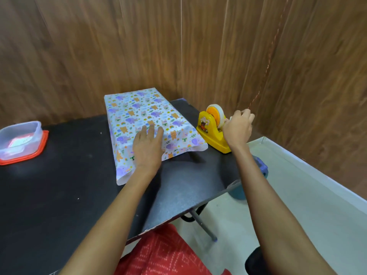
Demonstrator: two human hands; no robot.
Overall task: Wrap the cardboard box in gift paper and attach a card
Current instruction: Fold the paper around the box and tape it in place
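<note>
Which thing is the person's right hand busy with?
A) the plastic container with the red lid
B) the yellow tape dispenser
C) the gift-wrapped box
B: the right hand is at the yellow tape dispenser, its fingers curled on the tape, while the left hand lies flat on the gift-wrapped box.

Even, bright indoor light, soft shadows, wide-angle bending and blur at edges.

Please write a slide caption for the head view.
Left hand presses the wrapped box; right hand pinches tape at dispenser.
</note>
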